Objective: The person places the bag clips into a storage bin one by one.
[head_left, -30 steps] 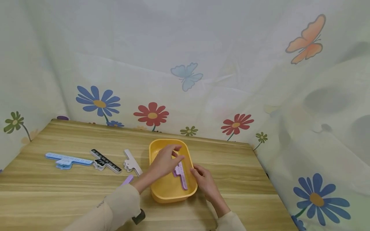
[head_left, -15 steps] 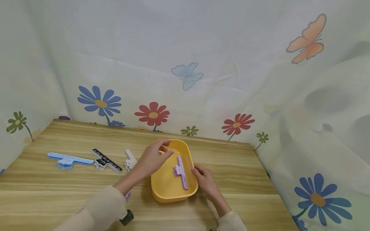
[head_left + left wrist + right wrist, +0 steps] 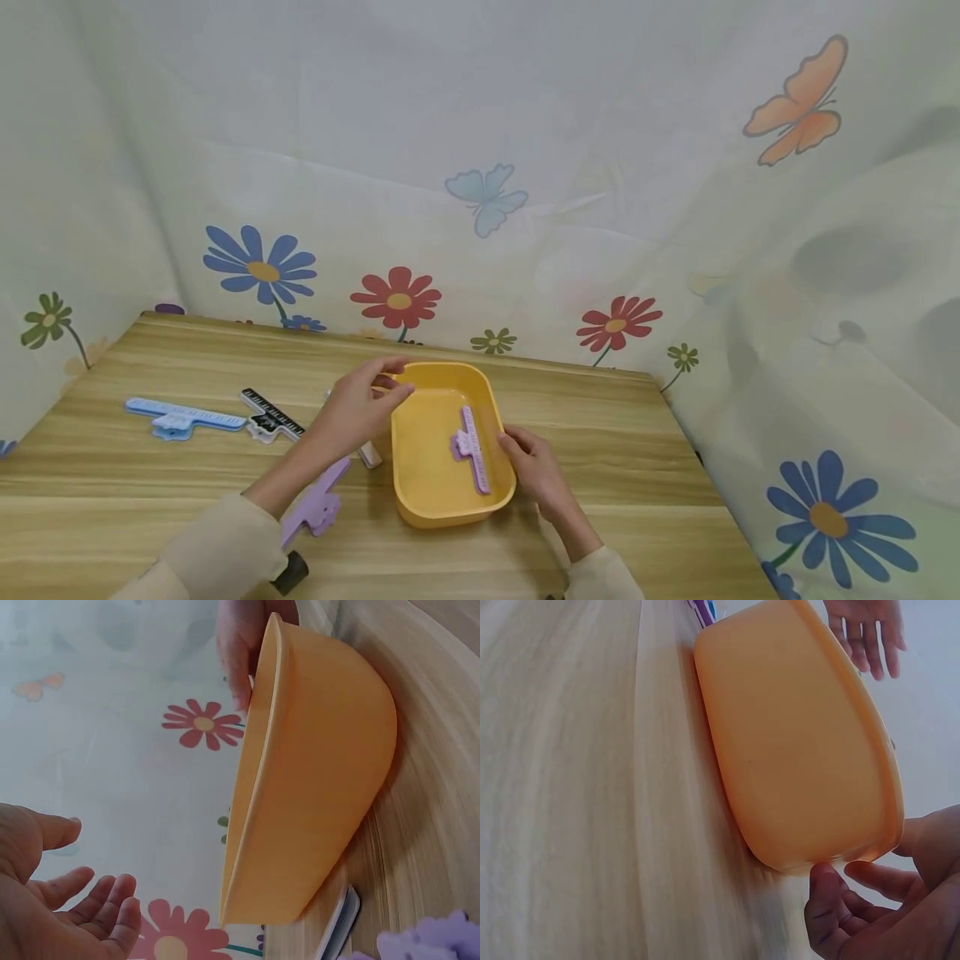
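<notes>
A yellow plastic bin [image 3: 435,518] stands on the wooden table, with a light purple clip [image 3: 471,450] lying inside. My right hand [image 3: 538,475] holds the bin's right rim, thumb at the edge and fingers against the outer wall, as the right wrist view [image 3: 885,907] also shows. Above the bin's left rim is my left hand [image 3: 360,402], its fingers relaxed and nothing in them. Under and beside the left forearm lie a purple clip [image 3: 321,505] and a white clip [image 3: 370,454], the latter mostly hidden by the hand.
Farther left on the table are a blue clip [image 3: 180,417] and a black-and-white piano-patterned clip [image 3: 272,415], nearly touching. A cloth [image 3: 480,100] printed with flowers and butterflies rises behind the table [image 3: 630,450] and along its sides.
My left hand has moved left from over the bin to its left rim, uncovering the clip inside. It now covers most of the white clip. My right hand stays on the bin.
</notes>
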Tool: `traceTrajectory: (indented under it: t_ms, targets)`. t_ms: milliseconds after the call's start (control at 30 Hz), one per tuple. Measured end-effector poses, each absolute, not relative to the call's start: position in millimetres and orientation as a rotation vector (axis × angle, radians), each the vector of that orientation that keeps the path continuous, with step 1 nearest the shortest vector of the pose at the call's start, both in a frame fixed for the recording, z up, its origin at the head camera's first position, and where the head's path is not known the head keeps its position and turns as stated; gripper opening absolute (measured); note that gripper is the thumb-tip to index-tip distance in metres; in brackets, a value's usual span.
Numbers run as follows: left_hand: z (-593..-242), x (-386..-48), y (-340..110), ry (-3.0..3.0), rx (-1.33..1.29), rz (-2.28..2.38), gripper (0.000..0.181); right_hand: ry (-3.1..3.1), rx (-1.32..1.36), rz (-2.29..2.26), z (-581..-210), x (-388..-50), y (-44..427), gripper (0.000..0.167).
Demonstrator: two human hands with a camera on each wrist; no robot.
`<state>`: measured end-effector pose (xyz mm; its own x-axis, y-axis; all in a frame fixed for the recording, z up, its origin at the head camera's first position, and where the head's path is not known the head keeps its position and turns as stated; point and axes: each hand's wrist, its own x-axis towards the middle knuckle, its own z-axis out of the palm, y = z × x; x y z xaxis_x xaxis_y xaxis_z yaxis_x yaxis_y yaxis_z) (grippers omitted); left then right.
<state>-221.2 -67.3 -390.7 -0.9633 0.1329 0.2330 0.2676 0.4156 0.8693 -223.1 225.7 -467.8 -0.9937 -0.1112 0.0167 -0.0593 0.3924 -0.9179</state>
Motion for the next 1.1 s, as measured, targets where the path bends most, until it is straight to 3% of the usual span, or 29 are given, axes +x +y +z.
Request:
traceTrajectory:
  t_ms: [600,1100]
  targets:
    - [-393,-203,-127,-2.580,-0.290,-1.465,0.054,2.589,-0.172,-1.713,-469,-223,226,0.039]
    - [-393,-195,-151,-2.586,-0.271,-1.432,0.052,2.596,-0.170,-1.714,-458,-219,221,0.036]
